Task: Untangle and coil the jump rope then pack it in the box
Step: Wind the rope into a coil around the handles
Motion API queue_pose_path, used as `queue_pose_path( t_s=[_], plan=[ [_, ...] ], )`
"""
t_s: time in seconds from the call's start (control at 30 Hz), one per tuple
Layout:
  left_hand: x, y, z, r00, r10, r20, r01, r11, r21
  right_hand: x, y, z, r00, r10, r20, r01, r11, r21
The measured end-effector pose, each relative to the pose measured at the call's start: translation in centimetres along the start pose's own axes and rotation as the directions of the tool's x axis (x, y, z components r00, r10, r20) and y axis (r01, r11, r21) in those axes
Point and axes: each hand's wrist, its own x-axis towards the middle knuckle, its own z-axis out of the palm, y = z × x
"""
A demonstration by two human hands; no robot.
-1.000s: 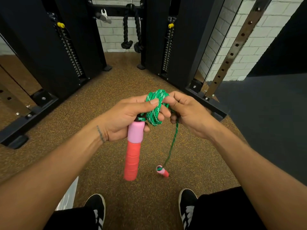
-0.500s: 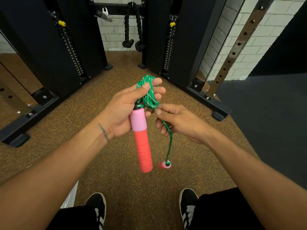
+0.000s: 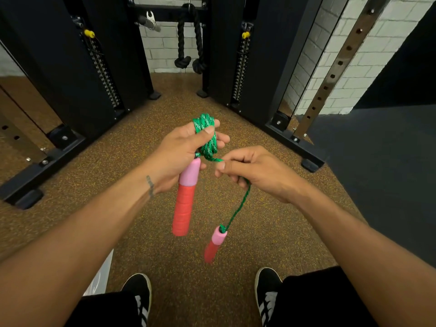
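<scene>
The green jump rope (image 3: 207,138) is wound in several loops around the fingers of my left hand (image 3: 181,149), with my thumb pressed on the coil. One pink and red handle (image 3: 185,199) hangs down from that hand. My right hand (image 3: 254,173) pinches the free strand just right of the coil. From it the rope drops to the second handle (image 3: 215,244), which dangles in the air above the floor. No box can be made out for certain.
I stand on brown speckled rubber flooring (image 3: 165,244). Black cable-machine columns (image 3: 103,67) and their base rails flank the front. A dark mat (image 3: 389,173) lies at right. A white object's corner (image 3: 101,277) shows by my left shoe.
My right hand has moved right and down along the strand, pulling it sideways from the coil. The dangling handle has swung lower. My left hand stays up with the coil.
</scene>
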Motion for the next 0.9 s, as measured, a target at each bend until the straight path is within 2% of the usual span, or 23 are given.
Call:
queue_pose_path(
  t_s=[0.2, 0.27, 0.4, 0.63, 0.77, 0.9],
  plan=[
    [-0.2, -0.4, 0.2, 0.994, -0.046, 0.1, 0.016, 0.958, 0.287, -0.1, 0.0, -0.7, 0.996, -0.084, -0.031, 0.086, 0.992, 0.094],
    [-0.4, -0.4, 0.3, 0.986, -0.098, 0.133, 0.05, 0.943, 0.329, -0.2, -0.2, -0.9, 0.992, -0.112, -0.057, 0.119, 0.985, 0.128],
    [-0.8, -0.3, 0.4, 0.952, -0.205, 0.225, 0.163, 0.968, 0.192, -0.6, -0.9, -1.0, 0.98, -0.166, -0.111, 0.184, 0.968, 0.172],
    [-0.9, 0.2, 0.2, 0.933, -0.192, 0.304, 0.18, 0.981, 0.068, -0.2, -0.4, -1.3, 0.957, -0.17, -0.233, 0.191, 0.979, 0.071],
    [-0.9, 0.2, -0.2, 0.894, -0.178, 0.411, 0.142, 0.983, 0.117, -0.1, -0.1, -1.3, 0.961, -0.171, -0.217, 0.193, 0.978, 0.085],
    [-0.7, -0.1, -0.3, 0.888, -0.174, 0.425, 0.135, 0.984, 0.12, 0.1, 0.0, -1.4, 0.963, -0.147, -0.224, 0.17, 0.981, 0.089]
  ],
)
